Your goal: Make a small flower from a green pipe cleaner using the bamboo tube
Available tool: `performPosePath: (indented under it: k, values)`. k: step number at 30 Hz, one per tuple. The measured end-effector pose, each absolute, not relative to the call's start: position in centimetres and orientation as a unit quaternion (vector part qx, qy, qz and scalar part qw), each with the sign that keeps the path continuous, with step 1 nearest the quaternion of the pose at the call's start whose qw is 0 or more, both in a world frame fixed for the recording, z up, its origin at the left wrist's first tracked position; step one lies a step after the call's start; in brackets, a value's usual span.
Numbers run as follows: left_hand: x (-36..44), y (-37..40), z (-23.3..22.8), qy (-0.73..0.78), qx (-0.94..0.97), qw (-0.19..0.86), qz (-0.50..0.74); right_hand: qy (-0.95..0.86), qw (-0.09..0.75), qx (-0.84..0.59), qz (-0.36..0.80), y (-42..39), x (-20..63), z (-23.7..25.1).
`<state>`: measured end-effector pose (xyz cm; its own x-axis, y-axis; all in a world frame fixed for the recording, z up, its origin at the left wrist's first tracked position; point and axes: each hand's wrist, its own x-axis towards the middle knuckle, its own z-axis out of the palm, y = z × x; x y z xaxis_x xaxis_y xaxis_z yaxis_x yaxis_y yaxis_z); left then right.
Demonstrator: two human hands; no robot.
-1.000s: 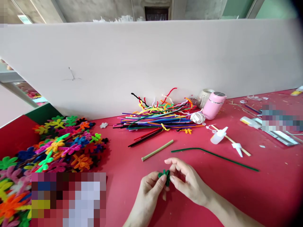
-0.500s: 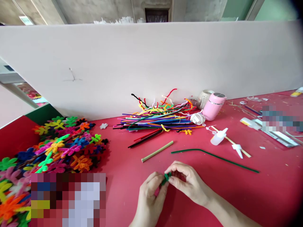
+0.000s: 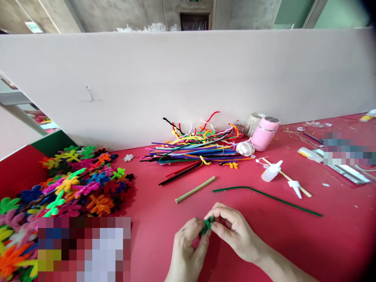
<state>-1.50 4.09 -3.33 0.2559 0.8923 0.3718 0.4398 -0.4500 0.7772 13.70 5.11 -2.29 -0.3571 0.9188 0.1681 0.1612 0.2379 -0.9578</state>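
Between my two hands is a small bent green pipe cleaner piece, low in the middle of the view. My left hand is closed around its lower end, and a bit of pink shows between the fingers. With thumb and fingertips, my right hand pinches the green piece from the right. Beyond my hands lie a long green pipe cleaner with a slight bend and a short bamboo stick.
A pile of colourful pipe cleaners lies by the white partition. Fuzzy flowers heap up on the left. A pink cylindrical container, a white coiled cable and a small glue bottle stand to the right.
Both hands stay together with only a slight shift. A little more of the green loops shows between the fingertips. The whole view has moved very slightly.
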Motion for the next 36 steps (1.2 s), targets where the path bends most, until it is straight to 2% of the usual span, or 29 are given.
performPosePath:
  k: [21,26,32,36]
  values:
    - [-1.15,4.2,-3.21,0.483,0.673,0.397,0.396,-0.63,0.438,-0.405,0.498,5.0,13.35,-2.91]
    - [-1.14,3.93,-3.28,0.49,0.615,0.478,0.392,-0.626,0.434,-0.409,0.503,5.29,13.5,-2.77]
    - [-1.21,4.02,-3.05,0.477,0.492,0.627,0.371,-0.631,0.434,-0.429,0.479,5.44,13.52,-2.9]
    - [-1.19,4.16,-3.18,0.47,0.436,0.666,0.381,-0.638,0.433,-0.437,0.464,5.35,13.56,-2.95]
